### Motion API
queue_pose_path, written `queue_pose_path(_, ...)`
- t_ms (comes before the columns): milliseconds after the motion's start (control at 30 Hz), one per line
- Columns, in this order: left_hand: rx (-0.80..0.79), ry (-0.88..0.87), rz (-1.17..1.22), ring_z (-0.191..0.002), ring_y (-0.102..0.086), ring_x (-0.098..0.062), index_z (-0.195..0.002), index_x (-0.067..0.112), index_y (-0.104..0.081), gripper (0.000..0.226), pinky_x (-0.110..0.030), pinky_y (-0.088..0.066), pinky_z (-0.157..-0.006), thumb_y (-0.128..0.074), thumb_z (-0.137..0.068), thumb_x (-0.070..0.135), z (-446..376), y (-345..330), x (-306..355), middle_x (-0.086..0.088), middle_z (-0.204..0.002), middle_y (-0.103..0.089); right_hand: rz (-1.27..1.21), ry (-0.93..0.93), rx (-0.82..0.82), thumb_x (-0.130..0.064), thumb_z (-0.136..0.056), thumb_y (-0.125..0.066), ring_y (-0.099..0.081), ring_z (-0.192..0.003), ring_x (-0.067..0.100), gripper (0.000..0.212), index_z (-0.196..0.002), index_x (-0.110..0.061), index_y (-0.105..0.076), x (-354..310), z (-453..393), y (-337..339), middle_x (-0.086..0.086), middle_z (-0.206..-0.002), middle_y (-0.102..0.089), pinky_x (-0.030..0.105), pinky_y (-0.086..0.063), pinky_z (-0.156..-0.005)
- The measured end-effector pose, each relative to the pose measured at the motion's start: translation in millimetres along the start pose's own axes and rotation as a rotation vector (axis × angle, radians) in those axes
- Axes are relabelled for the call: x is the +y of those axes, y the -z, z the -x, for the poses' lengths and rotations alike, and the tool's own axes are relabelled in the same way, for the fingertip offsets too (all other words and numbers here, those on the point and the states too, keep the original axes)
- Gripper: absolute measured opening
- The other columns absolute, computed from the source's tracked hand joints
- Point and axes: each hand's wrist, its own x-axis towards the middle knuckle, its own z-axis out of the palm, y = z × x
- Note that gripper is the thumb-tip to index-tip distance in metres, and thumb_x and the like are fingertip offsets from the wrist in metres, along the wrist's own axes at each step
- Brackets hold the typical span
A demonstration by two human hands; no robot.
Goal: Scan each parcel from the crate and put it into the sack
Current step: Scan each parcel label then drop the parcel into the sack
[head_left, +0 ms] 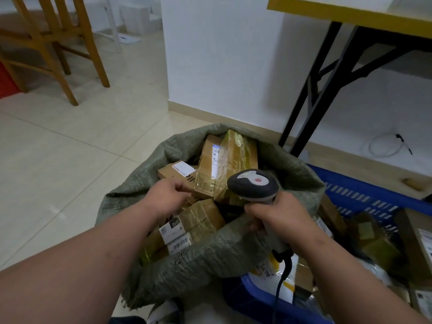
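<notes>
The green woven sack [210,253] sits on the tiled floor [58,160] with its mouth rolled open, and it's already stuffed pretty full of brown cardboard parcels. The tall taped parcel [224,164] stands tilted near the far rim of the sack, shiny tape all over it and a white label on its face. Just to its left lies a flatter box [175,171] with a white sticker. At the near rim there's a labelled parcel [187,228] with barcodes and a black "010" tag facing up.

The left hand [168,197] is down inside the sack mouth, fingers curled toward the bottom edge of the tall taped parcel. Whether it's actually gripping it or just touching, I can't tell, since the fingertips are tucked out of sight.

The right hand [278,216] has its fingers wrapped round the handle of a handheld scanner [253,183], grey head with a pinkish button on top, held over the right rim of the sack. Its black cable [281,277] hangs down toward the crate.

The blue plastic crate [364,195] is jammed up against the right side of the sack, with more boxes and a white and yellow mailer bag [273,277] inside.

Around it: a wooden chair [58,47] at the far left, a folding table with a yellow edge and black legs [327,66] at the far right, a white wall [222,54] behind, and a coiled white wire [385,146] on the floor under the table.
</notes>
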Motion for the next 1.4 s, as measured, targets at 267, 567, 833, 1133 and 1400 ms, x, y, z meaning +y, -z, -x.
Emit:
queue_pose_path(267, 0.149, -0.179, 0.043, -0.089, -0.068, -0.018, -0.092, 0.030, -0.071, 0.019, -0.042, -0.056, -0.087, -0.063, -0.090, 0.013, 15, -11, 40, 0.007, -0.094, -0.072, -0.115, -0.087, 0.121, -0.021, -0.082, -0.067, -0.072, -0.063, 0.021, 0.012, -0.080, -0.010, -0.071, 17, 18, 47, 0.009, -0.062, -0.072, 0.040, -0.060, -0.070)
queue_pose_path(567, 0.018, -0.362, -0.051, -0.092, -0.062, -0.010, -0.104, 0.031, -0.071, 0.014, -0.032, -0.052, -0.080, -0.063, -0.093, 0.024, 41, -94, 104, 0.009, -0.100, -0.068, -0.261, -0.201, 0.329, -0.019, -0.081, -0.071, -0.074, -0.064, 0.024, 0.012, -0.085, -0.008, -0.070, 74, 43, 123, 0.012, -0.069, -0.074, 0.040, -0.059, -0.062)
queue_pose_path(833, -0.049, -0.581, -0.308, -0.095, -0.059, -0.007, -0.116, 0.026, -0.068, 0.023, -0.023, -0.047, -0.080, -0.062, -0.094, 0.026, 58, -180, 144, 0.008, -0.108, -0.067, -0.436, -0.323, 0.456, -0.020, -0.083, -0.070, -0.074, -0.061, 0.024, 0.016, -0.091, -0.006, -0.067, 145, 46, 171, 0.009, -0.062, -0.072, 0.035, -0.057, -0.059)
queue_pose_path(1133, -0.073, -0.930, -0.974, -0.112, -0.051, -0.018, -0.120, 0.029, -0.062, 0.035, -0.038, -0.044, -0.097, -0.059, -0.088, 0.042, 35, -281, 171, 0.006, -0.120, -0.058, -0.536, -0.398, 0.397, -0.020, -0.084, -0.070, -0.071, -0.053, 0.018, 0.018, -0.091, -0.005, -0.068, 187, 8, 184, 0.009, -0.065, -0.072, 0.027, -0.053, -0.048)
queue_pose_path(1400, -0.226, -0.701, -1.397, -0.129, -0.042, -0.027, -0.139, 0.023, -0.043, 0.060, -0.045, -0.035, -0.107, -0.063, -0.086, 0.043, -42, -353, 179, -0.005, -0.140, -0.045, -0.591, -0.451, 0.345, -0.019, -0.084, -0.069, -0.069, -0.049, 0.019, 0.020, -0.098, -0.007, -0.061, 211, -45, 201, 0.016, -0.081, -0.070, 0.020, -0.046, -0.041)
